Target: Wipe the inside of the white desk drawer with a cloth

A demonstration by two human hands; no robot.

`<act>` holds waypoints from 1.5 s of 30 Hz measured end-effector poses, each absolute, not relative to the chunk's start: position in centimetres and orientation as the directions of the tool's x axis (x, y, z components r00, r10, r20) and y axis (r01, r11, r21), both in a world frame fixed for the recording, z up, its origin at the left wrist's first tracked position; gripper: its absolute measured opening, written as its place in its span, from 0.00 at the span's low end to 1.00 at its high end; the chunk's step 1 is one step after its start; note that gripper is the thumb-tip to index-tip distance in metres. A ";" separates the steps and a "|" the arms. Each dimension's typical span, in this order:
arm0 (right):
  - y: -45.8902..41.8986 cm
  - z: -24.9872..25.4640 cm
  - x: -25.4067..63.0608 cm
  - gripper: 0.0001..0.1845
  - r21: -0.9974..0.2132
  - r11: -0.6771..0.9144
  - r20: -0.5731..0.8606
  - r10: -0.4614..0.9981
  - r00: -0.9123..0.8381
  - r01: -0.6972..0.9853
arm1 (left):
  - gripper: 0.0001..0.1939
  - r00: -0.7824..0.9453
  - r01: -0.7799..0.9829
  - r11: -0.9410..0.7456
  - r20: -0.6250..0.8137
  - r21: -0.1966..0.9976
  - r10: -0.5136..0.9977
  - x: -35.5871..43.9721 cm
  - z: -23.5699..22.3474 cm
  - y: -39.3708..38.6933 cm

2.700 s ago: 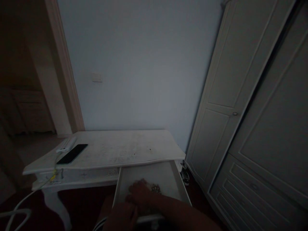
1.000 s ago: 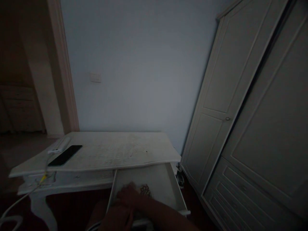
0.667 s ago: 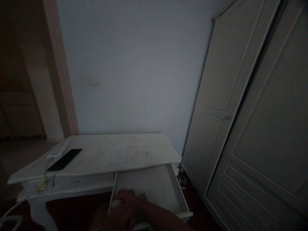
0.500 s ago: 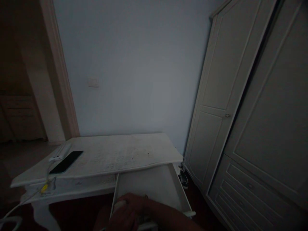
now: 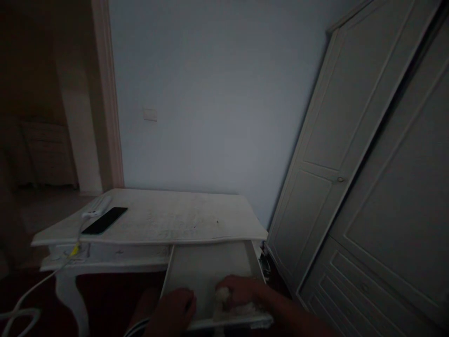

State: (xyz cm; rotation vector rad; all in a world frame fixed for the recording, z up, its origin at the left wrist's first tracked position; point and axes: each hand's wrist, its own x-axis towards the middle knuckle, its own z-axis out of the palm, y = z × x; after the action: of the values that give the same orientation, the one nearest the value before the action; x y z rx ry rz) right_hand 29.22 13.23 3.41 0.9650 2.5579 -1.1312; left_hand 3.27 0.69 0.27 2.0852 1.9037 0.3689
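The white drawer is pulled out from the right half of a white desk. Over its front right part, my right hand is closed around a pale, soft-looking cloth; more pale material shows under the hand, near the drawer's front edge. At the front left corner of the drawer is my left hand. Its fingers are curled in, and whatever may be inside them is hidden. The picture is dark, so fine detail is lost.
The desk top carries a dark phone and a white power strip at its left end. A white cable hangs down there. A wardrobe stands at the right, with shoes on the floor beside it.
My hands were together in the drawer's left part; now they are apart, the right having moved right with the pale cloth. The small patterned thing beside the right hand no longer shows.
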 end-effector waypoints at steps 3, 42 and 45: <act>11.7 2.2 25.8 0.26 -0.649 0.509 -0.336 0.475 -0.813 0.566 | 0.20 0.037 0.880 -0.060 0.059 0.471 0.998 2.9 -0.9 0.9; 11.7 0.3 19.4 0.24 -0.627 0.542 -0.394 0.400 -0.828 0.560 | 0.23 -0.225 0.702 -0.031 0.262 0.712 0.938 0.0 -1.5 0.6; 12.4 2.4 24.7 0.30 -0.634 0.519 -0.406 0.408 -0.818 0.574 | 0.22 -0.202 0.703 0.000 0.200 0.711 0.959 0.1 -0.8 0.4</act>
State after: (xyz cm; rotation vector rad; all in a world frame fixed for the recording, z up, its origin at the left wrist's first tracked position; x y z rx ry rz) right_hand 24.73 12.36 2.37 0.8362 2.5522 -1.1803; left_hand 0.10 0.39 -0.81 1.7181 1.9399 1.0289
